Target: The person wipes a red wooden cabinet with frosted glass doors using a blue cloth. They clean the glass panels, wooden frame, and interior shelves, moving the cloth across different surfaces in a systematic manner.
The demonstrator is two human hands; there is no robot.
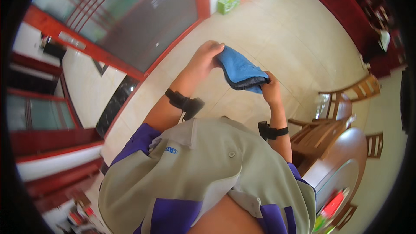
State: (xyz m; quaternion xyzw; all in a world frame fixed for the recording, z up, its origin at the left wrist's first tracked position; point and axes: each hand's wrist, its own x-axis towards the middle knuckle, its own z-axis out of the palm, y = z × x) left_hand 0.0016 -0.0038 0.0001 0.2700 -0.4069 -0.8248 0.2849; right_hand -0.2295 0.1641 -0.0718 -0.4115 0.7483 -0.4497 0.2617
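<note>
A blue cloth (242, 67) with a dark edge and a greyish underside is stretched between my two hands, folded over on itself. My left hand (208, 56) grips its upper left corner, thumb on top. At the lower right end, my right hand (271, 89) has its fingers closed on the cloth. The cloth hangs in the air in front of me, above the tiled floor. Each of my forearms wears a black strap with a small dark box on it.
At the left stands a red-framed glass door (147, 30). Several coloured boxes (229, 3) line the wall at the far side. To the right are wooden chairs (359, 91) and a round table (346, 160). A dark red cabinet (342, 8) stands at the far right. Pale tiles (277, 34) cover the floor.
</note>
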